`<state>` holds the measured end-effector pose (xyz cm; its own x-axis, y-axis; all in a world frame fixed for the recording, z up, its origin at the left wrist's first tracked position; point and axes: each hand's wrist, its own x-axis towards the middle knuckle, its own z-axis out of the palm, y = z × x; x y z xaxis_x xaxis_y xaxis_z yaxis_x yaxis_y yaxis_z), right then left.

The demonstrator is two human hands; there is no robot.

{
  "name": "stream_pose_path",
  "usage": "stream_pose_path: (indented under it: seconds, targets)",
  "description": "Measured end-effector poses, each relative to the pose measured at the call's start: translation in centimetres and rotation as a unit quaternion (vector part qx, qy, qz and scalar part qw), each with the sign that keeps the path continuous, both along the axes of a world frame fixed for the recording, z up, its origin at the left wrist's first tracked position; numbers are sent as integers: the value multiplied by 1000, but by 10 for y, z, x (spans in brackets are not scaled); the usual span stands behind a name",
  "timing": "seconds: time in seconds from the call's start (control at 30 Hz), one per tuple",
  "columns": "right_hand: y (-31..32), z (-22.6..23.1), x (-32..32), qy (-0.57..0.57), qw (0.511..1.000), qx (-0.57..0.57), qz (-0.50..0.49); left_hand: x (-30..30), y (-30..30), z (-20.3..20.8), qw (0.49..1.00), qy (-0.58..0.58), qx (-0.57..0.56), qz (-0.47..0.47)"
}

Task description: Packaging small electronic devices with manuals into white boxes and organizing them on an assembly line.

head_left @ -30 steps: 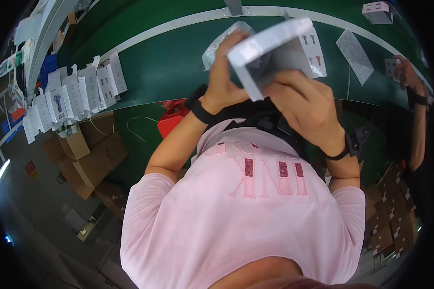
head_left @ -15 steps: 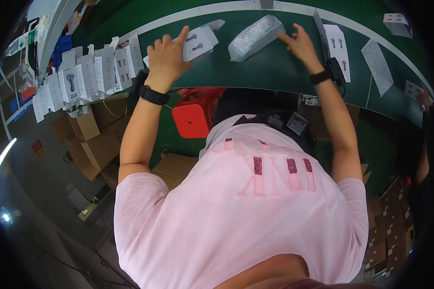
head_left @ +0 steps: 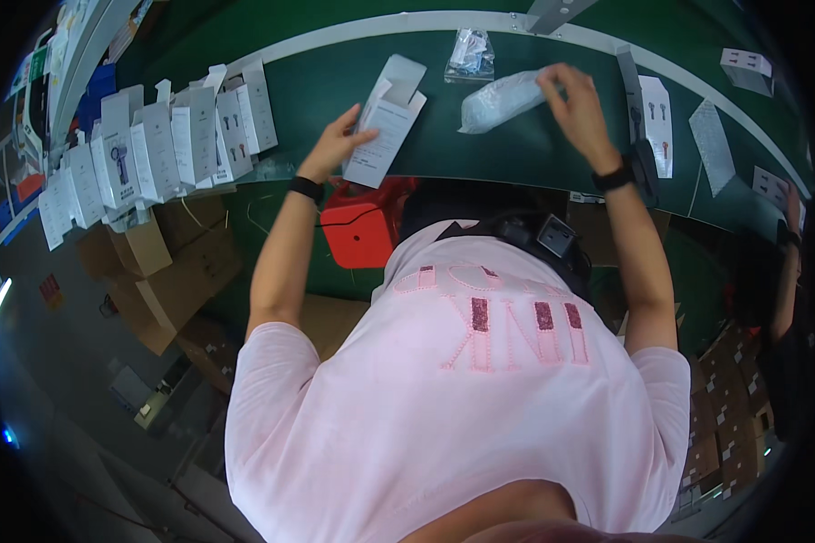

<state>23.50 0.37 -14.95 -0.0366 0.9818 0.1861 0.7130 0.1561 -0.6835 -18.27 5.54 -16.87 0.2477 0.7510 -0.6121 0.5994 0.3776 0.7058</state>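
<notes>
White carton (head_left: 385, 145) is leaning at an angle over the near edge of the green table (head_left: 312, 90), flaps sticking up at the far end. Left hand (head_left: 338, 145) is gripping it by its left side, thumb lying across the front panel. That panel is showing lines of dark print, way too tiny to read from where I'm standing. Right hand (head_left: 578, 104) is pinching the upper right end of a bubble-wrapped bundle (head_left: 505, 101), and I'm seeing no readable label on that one.

Further out, a clear plastic bag (head_left: 470, 56) is lying just beyond the bundle. Off to the left, a row of white cartons (head_left: 157, 149) is standing along the table, printed with small text and gadget pictures. Over on the right, a flat printed box (head_left: 656, 131) is showing two dark gadgets and an orange one, with a bubble wrap sheet (head_left: 714, 149) lying past it. Another person's hand (head_left: 793, 210) is hanging around by a small box (head_left: 770, 187) at the far right. Pink shirt (head_left: 453, 425) is sporting big sequined lettering, upside down from here.
</notes>
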Motion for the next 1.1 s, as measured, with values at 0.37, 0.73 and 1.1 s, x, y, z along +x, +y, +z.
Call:
stream_pose_path:
  seconds: [0.37,0.73,1.1]
  targets:
    - [-26,202,-83,-49,982,93,159,160,-12,85,917,-289,247,-117]
    - [-29,265,-92,-149,956,185,170,118,-34,136,871,-473,81,-105]
    - [-12,228,-96,125,974,181,55,108,-51,144,805,-568,-168,-37]
